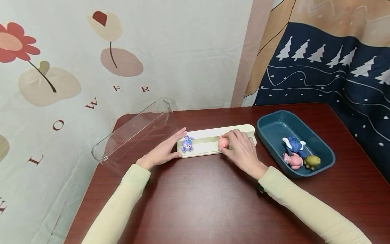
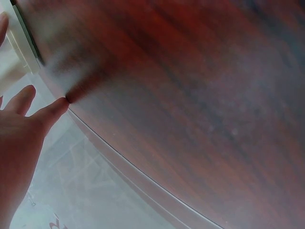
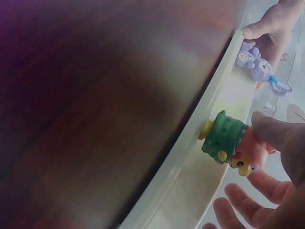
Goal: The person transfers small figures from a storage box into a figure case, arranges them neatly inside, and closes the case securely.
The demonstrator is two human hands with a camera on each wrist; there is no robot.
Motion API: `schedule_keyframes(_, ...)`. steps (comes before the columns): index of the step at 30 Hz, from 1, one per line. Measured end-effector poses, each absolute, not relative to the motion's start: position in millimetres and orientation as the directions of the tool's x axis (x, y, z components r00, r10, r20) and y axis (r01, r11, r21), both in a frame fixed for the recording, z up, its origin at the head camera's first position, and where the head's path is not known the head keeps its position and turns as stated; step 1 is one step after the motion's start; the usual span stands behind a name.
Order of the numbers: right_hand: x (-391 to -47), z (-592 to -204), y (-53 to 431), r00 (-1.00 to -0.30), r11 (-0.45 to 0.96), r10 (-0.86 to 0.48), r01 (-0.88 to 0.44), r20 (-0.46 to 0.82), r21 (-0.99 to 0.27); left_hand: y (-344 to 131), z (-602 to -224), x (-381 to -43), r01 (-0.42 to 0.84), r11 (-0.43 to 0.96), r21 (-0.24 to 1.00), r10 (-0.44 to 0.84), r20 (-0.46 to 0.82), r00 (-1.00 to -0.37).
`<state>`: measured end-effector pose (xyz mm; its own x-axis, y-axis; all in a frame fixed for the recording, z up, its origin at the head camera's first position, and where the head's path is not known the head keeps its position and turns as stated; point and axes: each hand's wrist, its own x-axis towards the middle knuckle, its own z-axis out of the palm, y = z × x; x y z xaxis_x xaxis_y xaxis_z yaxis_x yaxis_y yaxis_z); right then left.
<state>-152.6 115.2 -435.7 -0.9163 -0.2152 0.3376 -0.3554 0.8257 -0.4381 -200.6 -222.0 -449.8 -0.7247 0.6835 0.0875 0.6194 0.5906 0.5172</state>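
A long cream-white tray (image 1: 207, 148) lies across the middle of the table. Inside its left end a purple rabbit figurine (image 1: 187, 145) stands upright. My left hand (image 1: 163, 150) is spread at that end, its thumb by the front edge and its straight fingers near the back. Toward the tray's right part, my right hand (image 1: 243, 147) pinches a pink-headed figurine (image 1: 223, 142) between thumb and fingers. The right wrist view shows this figurine's green body (image 3: 226, 136) and yellow foot over the tray; whether it touches the tray floor I cannot tell.
A dark blue bin (image 1: 271, 127) stands right of the tray, holding a blue turtle figurine (image 1: 295, 145), a pink figurine (image 1: 295, 161) and an olive-green figurine (image 1: 312, 162). At the left, a clear plastic cover (image 1: 137, 135) lies near the wall cloth (image 1: 189, 61).
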Motion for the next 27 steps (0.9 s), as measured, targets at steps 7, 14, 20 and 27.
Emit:
schedule_keyframes(7, -155.2, -432.4, 118.0, -0.879, 0.846, -0.293, -0.422, 0.375, -0.326, -221.7, -448.6, -200.3, 0.616, 0.589, 0.523, 0.684, 0.084, -0.725)
schedule_keyframes(14, -162.2, -429.5, 116.3, -0.902, 0.863, -0.234, -0.365, 0.364, -0.35, -221.6, -448.3, -200.5, 0.594, 0.603, 0.532, 0.675, 0.057, -0.736)
schedule_keyframes(20, -167.0, -428.8, 114.5, -0.927, 0.892, -0.18, -0.295, 0.33, -0.342, -221.9, -449.4, -201.0, 0.591, 0.608, 0.53, 0.674, 0.05, -0.737)
schedule_keyframes(27, -166.7, -431.3, 116.5, -0.921, 0.911, -0.196, -0.298, 0.338, -0.285, -221.6, -448.3, -201.1, 0.591, 0.607, 0.532, 0.673, 0.051, -0.738)
